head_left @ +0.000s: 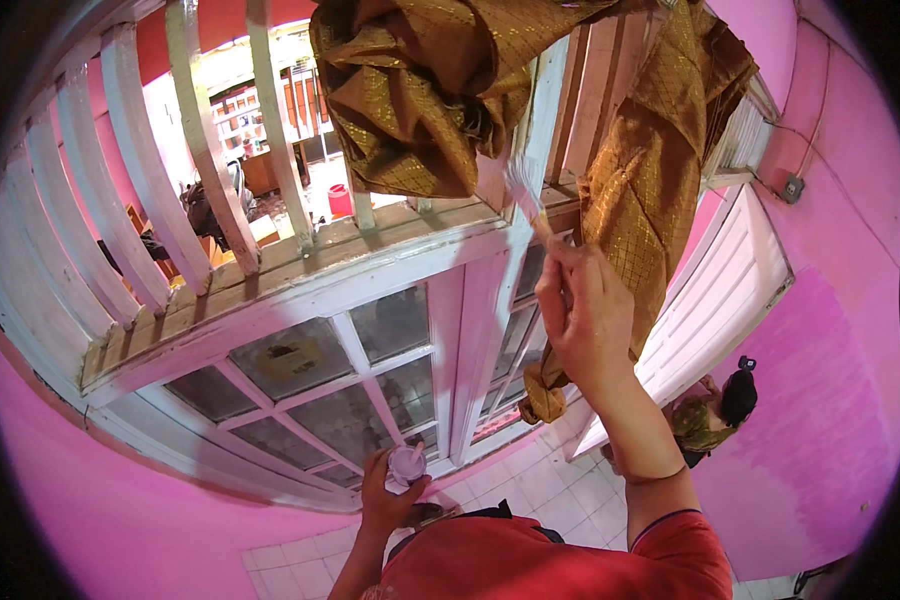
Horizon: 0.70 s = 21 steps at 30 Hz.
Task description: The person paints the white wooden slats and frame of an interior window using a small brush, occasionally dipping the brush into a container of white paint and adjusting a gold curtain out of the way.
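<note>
My right hand (592,312) is raised and closed around the handle of a paintbrush (526,190). Its pale, slightly blurred bristles are at the white wooden post (530,232) between the window panels; whether they touch is unclear. Lower down, my left hand (382,503) grips a small round cup of lilac paint (407,464), with what looks like a short stick at its rim. A brown cloth with gold pattern (410,110) hangs in a bunch over the slats, left of the brush. More of this cloth (642,175) drapes down behind my right hand.
White wooden slats (200,130) rise from a ledge (300,268) above a paned window (370,385). A white door (715,290) stands ajar at right. Near the pink wall (810,400), another person (705,420) is below me. White tiles (540,480) cover the floor.
</note>
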Each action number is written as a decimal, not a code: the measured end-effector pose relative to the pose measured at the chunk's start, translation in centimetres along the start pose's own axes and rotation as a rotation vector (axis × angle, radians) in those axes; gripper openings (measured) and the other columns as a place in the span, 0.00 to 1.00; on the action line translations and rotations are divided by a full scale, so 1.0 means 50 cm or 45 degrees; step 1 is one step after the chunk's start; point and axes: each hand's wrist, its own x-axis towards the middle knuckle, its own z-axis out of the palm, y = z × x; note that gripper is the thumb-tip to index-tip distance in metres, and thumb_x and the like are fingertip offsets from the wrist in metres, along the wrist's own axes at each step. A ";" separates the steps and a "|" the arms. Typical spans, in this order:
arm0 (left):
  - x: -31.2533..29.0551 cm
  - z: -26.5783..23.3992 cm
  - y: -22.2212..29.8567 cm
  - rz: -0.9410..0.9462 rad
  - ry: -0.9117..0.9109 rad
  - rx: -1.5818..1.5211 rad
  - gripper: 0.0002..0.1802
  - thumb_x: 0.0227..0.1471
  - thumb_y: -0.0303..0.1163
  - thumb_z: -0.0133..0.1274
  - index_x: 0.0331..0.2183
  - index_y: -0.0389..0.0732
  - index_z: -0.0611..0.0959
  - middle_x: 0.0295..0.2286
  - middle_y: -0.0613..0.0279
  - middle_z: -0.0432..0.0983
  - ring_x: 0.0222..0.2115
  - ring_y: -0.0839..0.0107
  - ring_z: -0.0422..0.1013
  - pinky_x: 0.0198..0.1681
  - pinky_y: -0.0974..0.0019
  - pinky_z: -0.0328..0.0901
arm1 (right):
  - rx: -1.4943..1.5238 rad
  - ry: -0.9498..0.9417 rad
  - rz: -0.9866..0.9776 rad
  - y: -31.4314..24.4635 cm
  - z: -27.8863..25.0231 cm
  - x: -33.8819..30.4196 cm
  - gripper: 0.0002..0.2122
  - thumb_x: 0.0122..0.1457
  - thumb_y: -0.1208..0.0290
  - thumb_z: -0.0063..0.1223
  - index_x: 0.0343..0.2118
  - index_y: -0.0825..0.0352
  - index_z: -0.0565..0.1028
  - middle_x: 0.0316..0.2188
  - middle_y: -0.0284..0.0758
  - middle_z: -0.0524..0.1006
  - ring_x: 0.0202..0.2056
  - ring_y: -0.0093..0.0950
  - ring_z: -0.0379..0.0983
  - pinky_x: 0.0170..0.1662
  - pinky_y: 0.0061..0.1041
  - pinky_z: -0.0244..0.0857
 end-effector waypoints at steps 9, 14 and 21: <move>0.004 -0.010 0.007 -0.063 -0.049 -0.045 0.37 0.39 0.36 0.75 0.50 0.34 0.79 0.47 0.48 0.73 0.49 0.51 0.72 0.53 0.55 0.67 | -0.044 0.041 -0.037 -0.029 -0.030 0.024 0.11 0.55 0.82 0.61 0.41 0.68 0.75 0.25 0.39 0.72 0.24 0.38 0.73 0.26 0.35 0.66; 0.001 -0.004 -0.009 -0.013 -0.036 -0.036 0.39 0.37 0.36 0.76 0.51 0.35 0.79 0.47 0.46 0.73 0.49 0.48 0.72 0.53 0.52 0.67 | -0.093 -0.006 -0.152 -0.002 -0.012 0.024 0.13 0.54 0.82 0.61 0.43 0.68 0.75 0.25 0.38 0.72 0.22 0.35 0.72 0.24 0.34 0.65; -0.011 -0.003 -0.026 -0.053 -0.031 -0.053 0.41 0.37 0.39 0.77 0.52 0.34 0.78 0.50 0.44 0.72 0.51 0.47 0.71 0.54 0.52 0.67 | -0.060 -0.078 -0.042 -0.030 -0.037 0.010 0.12 0.54 0.80 0.61 0.41 0.68 0.75 0.25 0.38 0.73 0.23 0.37 0.73 0.25 0.35 0.66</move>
